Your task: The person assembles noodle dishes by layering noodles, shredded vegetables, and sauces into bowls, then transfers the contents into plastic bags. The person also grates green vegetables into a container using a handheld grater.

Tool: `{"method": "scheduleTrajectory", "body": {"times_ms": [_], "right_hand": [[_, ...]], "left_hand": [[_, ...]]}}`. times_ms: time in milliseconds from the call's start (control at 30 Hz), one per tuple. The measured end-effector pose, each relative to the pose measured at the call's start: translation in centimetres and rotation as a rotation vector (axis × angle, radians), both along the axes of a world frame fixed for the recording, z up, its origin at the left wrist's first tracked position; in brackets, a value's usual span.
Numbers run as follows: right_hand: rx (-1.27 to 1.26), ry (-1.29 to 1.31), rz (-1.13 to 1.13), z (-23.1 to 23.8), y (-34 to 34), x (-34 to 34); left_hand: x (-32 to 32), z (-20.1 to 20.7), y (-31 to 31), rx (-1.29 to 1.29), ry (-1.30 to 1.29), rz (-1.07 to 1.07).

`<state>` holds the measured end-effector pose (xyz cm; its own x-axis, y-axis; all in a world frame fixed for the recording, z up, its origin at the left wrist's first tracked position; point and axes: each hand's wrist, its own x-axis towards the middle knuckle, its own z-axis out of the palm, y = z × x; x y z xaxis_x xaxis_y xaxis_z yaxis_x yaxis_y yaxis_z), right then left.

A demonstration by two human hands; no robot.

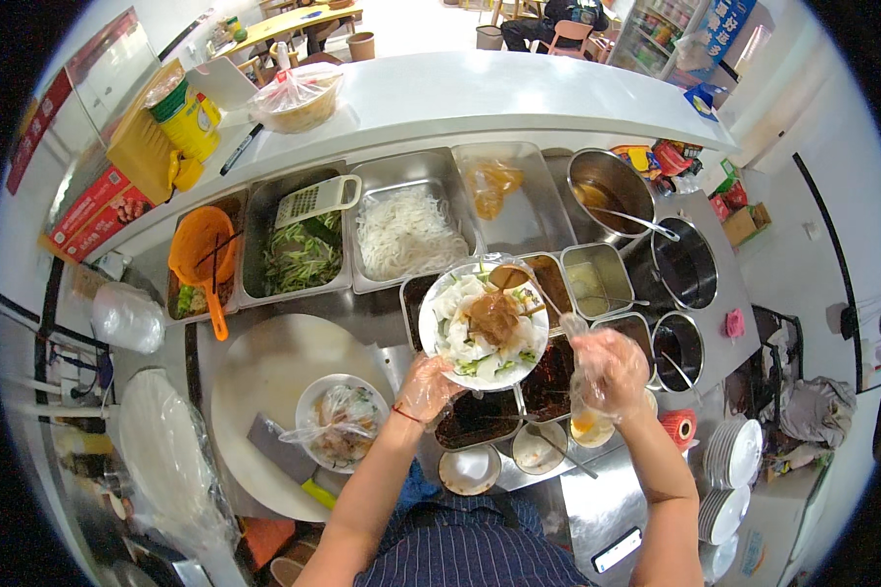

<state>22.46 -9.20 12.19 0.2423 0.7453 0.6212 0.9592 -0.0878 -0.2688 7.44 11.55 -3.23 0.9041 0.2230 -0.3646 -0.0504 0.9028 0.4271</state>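
My left hand [426,389], in a thin clear glove, grips the lower left edge of a white plate [427,328] lined with clear plastic. On it lie broad white noodle pieces [452,296], green cucumber strips [483,368] and a brown sauce [492,320] heaped in the middle. Gloved too, my right hand [609,367] is closed round the handle of a ladle [507,279]. The ladle's brown-coated bowl is over the plate's far right part. Beneath the plate are trays of dark red sauce [548,386], partly hidden by it.
Behind stand steel trays of cucumber shreds [303,256] with a grater [308,203], and white noodles [408,233]. An orange strainer [203,256] is far left. A bagged bowl [303,406] and cleaver [276,450] rest on a round board [255,372]. Pots [612,171] stand right.
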Motion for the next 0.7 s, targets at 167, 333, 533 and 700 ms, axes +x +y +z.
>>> {"method": "scheduleTrajectory", "body": {"times_ms": [167, 333, 533, 700], "right_hand": [[-0.131, -0.095, 0.136, -1.5, -2.0, -2.2], [0.583, 0.752, -0.252, -4.2, -0.8, -1.5], [0.707, 1.129, -0.491, -14.5, -3.7, 9.4], [-0.130, 0.809, -0.720, -17.6, -5.2, 8.2]], "left_hand": [[-0.6, -0.7, 0.5, -0.030, -0.041, -0.008], [-1.6, 0.4, 0.7, 0.013, -0.029, 0.011], [-3.3, 2.4, 0.8, -0.006, -0.018, 0.027], [-6.8, 3.9, 1.1, 0.032, 0.026, 0.049]]}}
